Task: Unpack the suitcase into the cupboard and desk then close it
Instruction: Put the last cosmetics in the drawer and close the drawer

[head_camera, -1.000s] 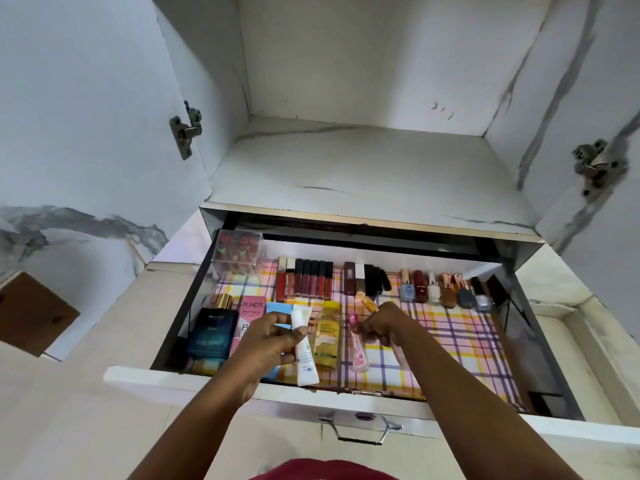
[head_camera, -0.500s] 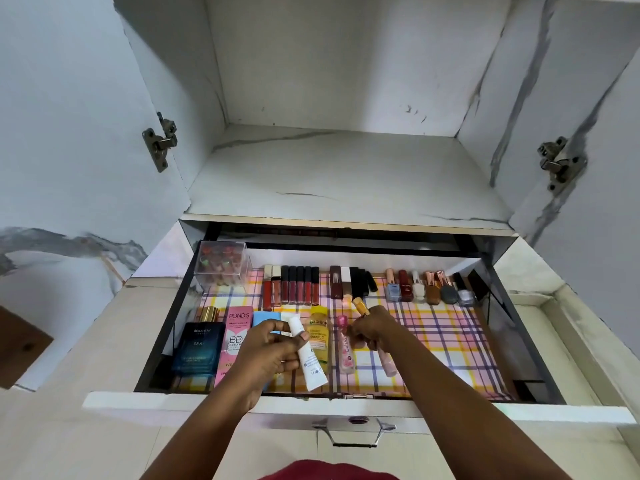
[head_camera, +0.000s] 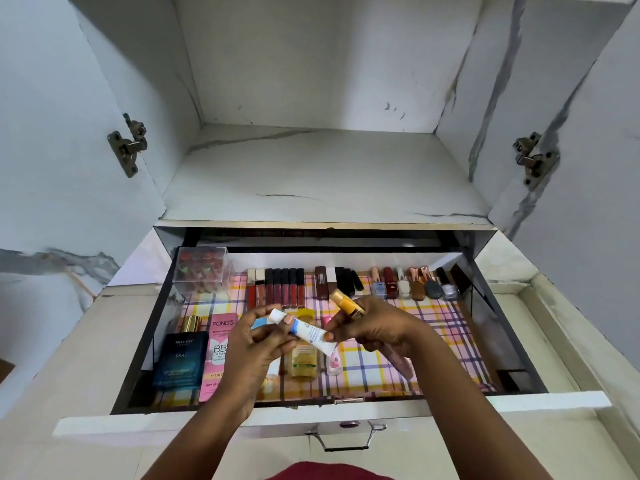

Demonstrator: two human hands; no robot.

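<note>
The left hand (head_camera: 254, 344) pinches a small white tube (head_camera: 304, 332) near its cap, slanting down to the right; the right hand's (head_camera: 375, 329) fingertips touch its lower end while curled round a yellow-capped bottle (head_camera: 346, 303) and a pinkish tube (head_camera: 398, 362). Both hover above the open drawer (head_camera: 332, 415), with a blue perfume box (head_camera: 181, 362) and pink cream carton (head_camera: 217, 355) to the left and lip glosses (head_camera: 280, 287) along the far wall.

Both hands now raised above the drawer contents and drawn together; left hand (head_camera: 256, 344) tips the white tube (head_camera: 304, 331) from upright to slanting right, its lower end meeting the right hand (head_camera: 372, 327), which lifts the yellow-capped bottle (head_camera: 346, 303) clear
</note>
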